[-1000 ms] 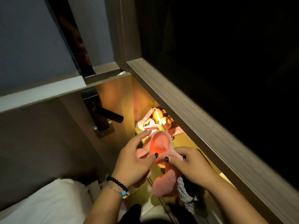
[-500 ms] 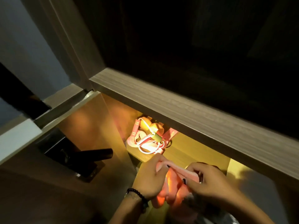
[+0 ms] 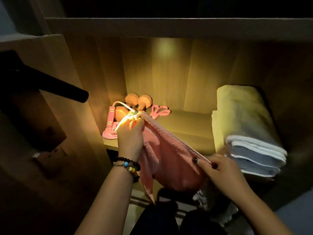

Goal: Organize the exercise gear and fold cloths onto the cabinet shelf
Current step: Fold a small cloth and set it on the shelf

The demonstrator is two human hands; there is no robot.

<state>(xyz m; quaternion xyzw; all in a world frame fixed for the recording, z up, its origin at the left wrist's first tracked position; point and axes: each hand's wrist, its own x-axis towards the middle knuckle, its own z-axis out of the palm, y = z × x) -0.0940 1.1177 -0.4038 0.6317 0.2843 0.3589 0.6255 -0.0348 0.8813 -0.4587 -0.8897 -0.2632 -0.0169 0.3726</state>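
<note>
Left hand (image 3: 130, 138) and right hand (image 3: 218, 168) each pinch the pink cloth (image 3: 162, 155) taut mid-frame; its lower folds vanish in shadow, half-hiding the exercise gear (image 3: 128, 112).

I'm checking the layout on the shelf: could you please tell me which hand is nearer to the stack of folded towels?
Right. The right hand pinches the pink cloth just left of the folded towels; the left hand grips the cloth's other end, over by the pink exercise gear.

I stood in a home bedroom, at a wooden wardrobe cabinet (image 3: 152, 28) with a lit shelf (image 3: 186, 122) holding folded towels (image 3: 245, 126) and pink exercise gear (image 3: 128, 112).
</note>
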